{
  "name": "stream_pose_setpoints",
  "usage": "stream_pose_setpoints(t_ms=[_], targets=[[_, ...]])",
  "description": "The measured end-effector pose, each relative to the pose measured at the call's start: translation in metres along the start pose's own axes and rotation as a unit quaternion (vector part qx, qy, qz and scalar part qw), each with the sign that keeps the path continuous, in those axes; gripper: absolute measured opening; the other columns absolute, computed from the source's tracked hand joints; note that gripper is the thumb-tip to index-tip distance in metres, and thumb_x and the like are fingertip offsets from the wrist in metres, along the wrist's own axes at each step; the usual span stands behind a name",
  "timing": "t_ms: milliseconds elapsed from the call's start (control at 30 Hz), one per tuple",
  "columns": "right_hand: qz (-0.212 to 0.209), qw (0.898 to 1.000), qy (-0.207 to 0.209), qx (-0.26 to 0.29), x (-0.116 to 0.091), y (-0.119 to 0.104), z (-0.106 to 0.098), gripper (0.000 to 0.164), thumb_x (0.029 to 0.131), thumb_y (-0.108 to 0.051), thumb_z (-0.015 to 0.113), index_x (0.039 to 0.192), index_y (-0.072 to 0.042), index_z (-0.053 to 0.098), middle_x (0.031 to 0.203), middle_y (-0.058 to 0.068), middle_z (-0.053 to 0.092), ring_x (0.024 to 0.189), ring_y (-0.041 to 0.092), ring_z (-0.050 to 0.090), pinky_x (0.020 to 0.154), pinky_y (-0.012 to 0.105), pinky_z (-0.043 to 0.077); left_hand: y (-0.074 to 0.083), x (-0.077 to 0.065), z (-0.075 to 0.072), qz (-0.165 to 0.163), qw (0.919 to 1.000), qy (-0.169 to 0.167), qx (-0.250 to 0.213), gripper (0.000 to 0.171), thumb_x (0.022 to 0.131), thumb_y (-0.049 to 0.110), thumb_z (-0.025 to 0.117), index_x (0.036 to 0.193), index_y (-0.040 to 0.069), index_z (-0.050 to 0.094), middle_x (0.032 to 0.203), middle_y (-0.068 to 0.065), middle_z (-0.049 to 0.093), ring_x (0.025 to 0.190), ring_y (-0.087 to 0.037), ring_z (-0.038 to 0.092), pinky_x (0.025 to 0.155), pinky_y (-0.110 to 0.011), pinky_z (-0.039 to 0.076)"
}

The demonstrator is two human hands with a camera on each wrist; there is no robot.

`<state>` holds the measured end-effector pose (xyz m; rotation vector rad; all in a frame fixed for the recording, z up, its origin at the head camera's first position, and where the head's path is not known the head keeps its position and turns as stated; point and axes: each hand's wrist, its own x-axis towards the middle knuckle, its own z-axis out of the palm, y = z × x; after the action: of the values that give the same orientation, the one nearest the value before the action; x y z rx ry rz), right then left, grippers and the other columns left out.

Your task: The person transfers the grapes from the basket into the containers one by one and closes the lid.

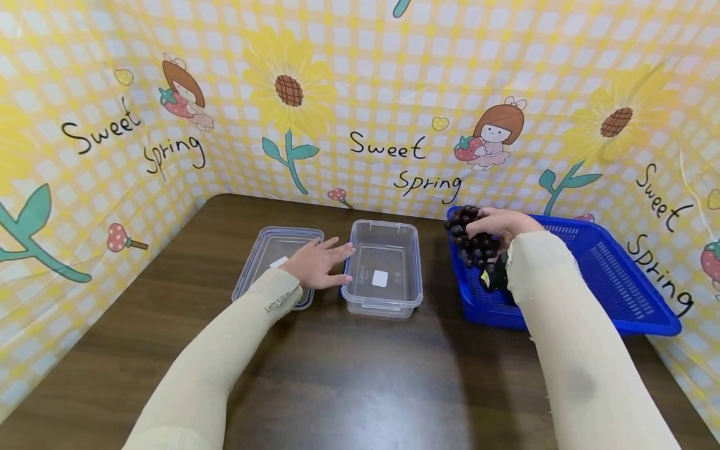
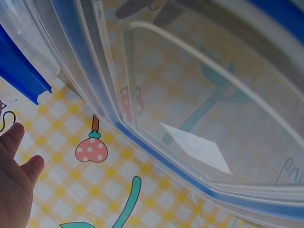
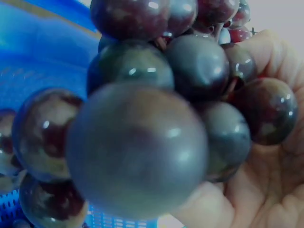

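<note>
A clear plastic box [image 1: 404, 302] sits on the brown table [image 1: 349, 381], with a white sticker [image 1: 379, 278] in it, too small to read. The left hand [image 1: 319, 264] has its fingers spread at the box's left rim; whether they touch it, one cannot tell. That sleeve [image 1: 225, 350] seems to say "Let's Slim". Left of the box lies a clear lid [image 1: 253, 265] with a blue edge. Right of the box, the right hand [image 1: 500, 224] pinches a bunch of dark grapes [image 1: 478, 247] over the near side of a blue basket [image 1: 652, 317]. Behind the box, the checked cloth [image 1: 371, 94] says "Sweet Spring".
</note>
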<state>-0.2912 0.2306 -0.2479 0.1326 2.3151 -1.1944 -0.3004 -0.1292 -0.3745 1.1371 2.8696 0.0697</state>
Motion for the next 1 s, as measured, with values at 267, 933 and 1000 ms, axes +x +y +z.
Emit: stream_pose_setpoints(t_ms=[267, 933, 1000], targets=[[-0.003, 0.999, 0.018, 0.048, 0.01, -0.015, 0.024, 0.034, 0.085, -0.007, 0.053, 0.113, -0.005, 0.033, 0.126, 0.025, 0.035, 0.105, 0.04, 0.041, 0.061, 0.036, 0.052, -0.008, 0.001, 0.008, 0.015, 0.9996, 0.023, -0.001, 0.071, 0.095, 0.057, 0.042, 0.149, 0.01, 0.036, 0.153, -0.006, 0.032, 0.14, -0.04, 0.025, 0.109, -0.061, 0.019], [-0.022, 0.992, 0.062, 0.111, 0.021, -0.052, 0.063, 0.05, 0.087, -0.007, 0.055, 0.132, -0.008, 0.034, 0.14, 0.024, 0.033, 0.115, 0.038, 0.041, 0.058, 0.035, 0.049, -0.007, 0.006, 0.008, 0.009, 0.9999, 0.004, 0.014, 0.071, 0.096, 0.057, 0.041, 0.15, 0.012, 0.031, 0.154, -0.004, 0.028, 0.139, -0.039, 0.026, 0.11, -0.06, 0.019], [-0.028, 0.99, 0.063, 0.119, 0.023, -0.056, 0.068, 0.049, 0.087, -0.007, 0.055, 0.131, -0.008, 0.035, 0.14, 0.023, 0.034, 0.116, 0.039, 0.041, 0.058, 0.037, 0.05, -0.007, 0.006, 0.008, 0.008, 0.9999, 0.004, 0.014, 0.071, 0.096, 0.056, 0.042, 0.15, 0.012, 0.032, 0.154, -0.004, 0.028, 0.139, -0.039, 0.026, 0.11, -0.06, 0.019]])
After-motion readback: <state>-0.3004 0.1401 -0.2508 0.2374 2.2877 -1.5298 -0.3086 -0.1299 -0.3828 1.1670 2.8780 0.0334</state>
